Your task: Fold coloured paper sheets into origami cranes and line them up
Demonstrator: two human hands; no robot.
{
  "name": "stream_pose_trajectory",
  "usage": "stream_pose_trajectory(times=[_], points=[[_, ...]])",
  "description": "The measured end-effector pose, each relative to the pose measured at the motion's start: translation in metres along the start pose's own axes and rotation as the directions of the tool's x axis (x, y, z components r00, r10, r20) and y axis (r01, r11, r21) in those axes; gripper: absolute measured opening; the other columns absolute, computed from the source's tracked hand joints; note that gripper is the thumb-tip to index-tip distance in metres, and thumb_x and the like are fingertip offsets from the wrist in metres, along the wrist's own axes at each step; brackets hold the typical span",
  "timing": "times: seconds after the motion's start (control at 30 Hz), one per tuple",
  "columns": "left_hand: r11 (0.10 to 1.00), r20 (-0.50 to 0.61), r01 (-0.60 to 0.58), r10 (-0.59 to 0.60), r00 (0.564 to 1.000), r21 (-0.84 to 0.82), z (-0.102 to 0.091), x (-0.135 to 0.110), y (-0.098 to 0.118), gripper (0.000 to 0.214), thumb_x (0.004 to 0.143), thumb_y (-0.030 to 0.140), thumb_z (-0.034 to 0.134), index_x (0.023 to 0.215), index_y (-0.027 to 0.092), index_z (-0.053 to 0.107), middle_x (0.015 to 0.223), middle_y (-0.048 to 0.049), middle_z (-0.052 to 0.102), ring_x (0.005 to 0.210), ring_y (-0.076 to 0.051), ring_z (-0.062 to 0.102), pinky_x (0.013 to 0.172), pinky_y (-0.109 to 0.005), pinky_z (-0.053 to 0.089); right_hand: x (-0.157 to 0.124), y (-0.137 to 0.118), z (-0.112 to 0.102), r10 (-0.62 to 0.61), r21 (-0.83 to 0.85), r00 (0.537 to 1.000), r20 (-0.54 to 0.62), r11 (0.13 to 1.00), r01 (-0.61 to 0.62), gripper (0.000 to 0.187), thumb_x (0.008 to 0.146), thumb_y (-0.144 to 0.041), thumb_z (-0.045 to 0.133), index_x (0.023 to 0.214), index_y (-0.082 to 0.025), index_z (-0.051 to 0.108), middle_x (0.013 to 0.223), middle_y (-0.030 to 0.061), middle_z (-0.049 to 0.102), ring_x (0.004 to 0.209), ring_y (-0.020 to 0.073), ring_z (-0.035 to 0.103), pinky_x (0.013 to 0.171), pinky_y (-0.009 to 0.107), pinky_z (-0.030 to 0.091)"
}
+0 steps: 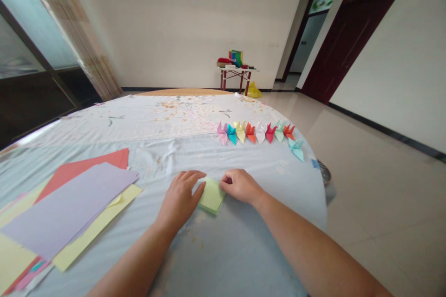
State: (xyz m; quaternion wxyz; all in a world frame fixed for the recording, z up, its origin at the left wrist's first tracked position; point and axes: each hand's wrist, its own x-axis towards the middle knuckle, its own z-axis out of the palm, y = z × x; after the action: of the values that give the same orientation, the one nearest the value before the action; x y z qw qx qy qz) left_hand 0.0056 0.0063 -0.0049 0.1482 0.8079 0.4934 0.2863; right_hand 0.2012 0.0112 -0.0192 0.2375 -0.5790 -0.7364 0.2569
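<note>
A small folded light-green paper square (212, 196) lies on the round table's pale cloth (167, 144), close to me. My left hand (181, 193) rests flat on its left part, fingers stretched out and pressing down. My right hand (238, 185) is curled at the paper's top right corner, fingertips pinched on its edge. Beyond the hands stands a row of several finished paper cranes (256, 132) in pink, blue, yellow, orange, white, red and green, with one pale blue crane (297, 149) at the right end.
A loose stack of large paper sheets (69, 204), lilac on top of red and yellow, lies at the left. The table's edge (322, 185) curves down the right side above the tiled floor. A small table with colourful things (236, 66) stands by the far wall.
</note>
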Motion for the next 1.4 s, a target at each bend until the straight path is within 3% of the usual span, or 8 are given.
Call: stream_pose_trajectory(times=[0.1, 0.2, 0.43, 0.6, 0.9, 1.07, 1.17, 1.4], points=[[0.990, 0.161, -0.129, 0.119, 0.980, 0.054, 0.002, -0.003, 0.000, 0.029, 0.083, 0.032, 0.043, 0.104, 0.027, 0.062, 0.110, -0.0049, 0.063, 0.104, -0.024, 0.049, 0.089, -0.040, 0.033, -0.002, -0.003, -0.002, 0.014, -0.100, 1.000, -0.007, 0.995, -0.015, 0.016, 0.073, -0.030, 0.054, 0.069, -0.019, 0.065, 0.067, 0.0003, 0.066, 0.062, 0.0126, 0.056, 0.053, 0.021, 0.032], [0.981, 0.221, -0.175, 0.154, 0.963, 0.083, 0.006, -0.007, -0.001, 0.031, 0.084, 0.031, 0.041, 0.109, 0.028, 0.060, 0.116, -0.0051, 0.060, 0.109, -0.026, 0.047, 0.091, -0.041, 0.031, -0.003, -0.006, -0.003, 0.018, -0.158, 1.000, 0.000, 0.987, -0.018, 0.015, 0.074, -0.030, 0.054, 0.070, -0.021, 0.065, 0.068, -0.0006, 0.066, 0.063, 0.0127, 0.056, 0.052, 0.022, 0.030], [0.969, 0.245, -0.163, 0.115, 0.963, 0.184, 0.012, -0.014, 0.002, 0.034, 0.086, 0.030, 0.038, 0.114, 0.027, 0.056, 0.125, -0.0063, 0.054, 0.117, -0.027, 0.041, 0.094, -0.045, 0.027, -0.002, -0.002, -0.003, -0.068, -0.164, 0.997, -0.044, 0.985, 0.060, 0.016, 0.071, -0.031, 0.061, 0.084, -0.022, 0.063, 0.072, -0.0011, 0.060, 0.068, 0.0123, 0.053, 0.059, 0.022, 0.032], [0.971, 0.253, -0.118, 0.064, 0.965, 0.206, 0.013, -0.016, 0.007, 0.033, 0.086, 0.030, 0.038, 0.114, 0.026, 0.056, 0.128, -0.0070, 0.052, 0.120, -0.028, 0.039, 0.094, -0.047, 0.025, 0.001, 0.004, -0.003, -0.136, -0.120, 0.991, 0.000, 0.984, 0.135, 0.013, 0.076, -0.032, 0.059, 0.081, -0.023, 0.067, 0.075, -0.0003, 0.058, 0.071, 0.0121, 0.054, 0.065, 0.022, 0.035], [0.949, 0.259, -0.080, -0.002, 0.966, 0.305, 0.015, -0.017, 0.018, 0.033, 0.086, 0.033, 0.039, 0.114, 0.023, 0.054, 0.131, -0.0061, 0.049, 0.123, -0.027, 0.037, 0.095, -0.049, 0.026, 0.004, 0.008, -0.005, -0.139, -0.142, 0.989, 0.058, 0.979, 0.146, 0.015, 0.078, -0.031, 0.058, 0.086, -0.023, 0.068, 0.077, 0.0000, 0.057, 0.072, 0.0120, 0.054, 0.066, 0.022, 0.037], [0.913, 0.254, -0.091, -0.014, 0.967, 0.397, 0.016, -0.021, 0.021, 0.033, 0.087, 0.031, 0.037, 0.116, 0.024, 0.051, 0.133, -0.0033, 0.047, 0.124, -0.025, 0.035, 0.095, -0.048, 0.027, 0.003, 0.010, 0.000, -0.286, -0.217, 0.957, 0.037, 0.933, 0.287, 0.028, 0.082, -0.026, 0.054, 0.109, -0.027, 0.061, 0.091, 0.0035, 0.053, 0.087, 0.0147, 0.049, 0.077, 0.025, 0.038], [0.900, 0.242, -0.107, 0.002, 0.970, 0.423, 0.018, -0.023, 0.021, 0.033, 0.087, 0.031, 0.037, 0.117, 0.024, 0.049, 0.133, -0.0035, 0.047, 0.124, -0.025, 0.035, 0.094, -0.048, 0.028, 0.002, 0.006, 0.003, -0.383, -0.308, 0.922, 0.055, 0.872, 0.381, 0.034, 0.082, -0.018, 0.050, 0.112, -0.031, 0.059, 0.098, 0.0050, 0.051, 0.092, 0.0167, 0.045, 0.082, 0.028, 0.036], [0.894, 0.222, -0.128, 0.033, 0.974, 0.429, 0.020, -0.022, 0.018, 0.029, 0.086, 0.032, 0.039, 0.112, 0.025, 0.051, 0.131, -0.0037, 0.049, 0.117, -0.026, 0.042, 0.092, -0.050, 0.029, -0.010, -0.002, -0.008, -0.357, -0.457, 0.927, 0.117, 0.809, 0.370, 0.031, 0.084, -0.021, 0.048, 0.110, -0.032, 0.060, 0.101, 0.0065, 0.051, 0.095, 0.0208, 0.039, 0.079, 0.034, 0.033]])
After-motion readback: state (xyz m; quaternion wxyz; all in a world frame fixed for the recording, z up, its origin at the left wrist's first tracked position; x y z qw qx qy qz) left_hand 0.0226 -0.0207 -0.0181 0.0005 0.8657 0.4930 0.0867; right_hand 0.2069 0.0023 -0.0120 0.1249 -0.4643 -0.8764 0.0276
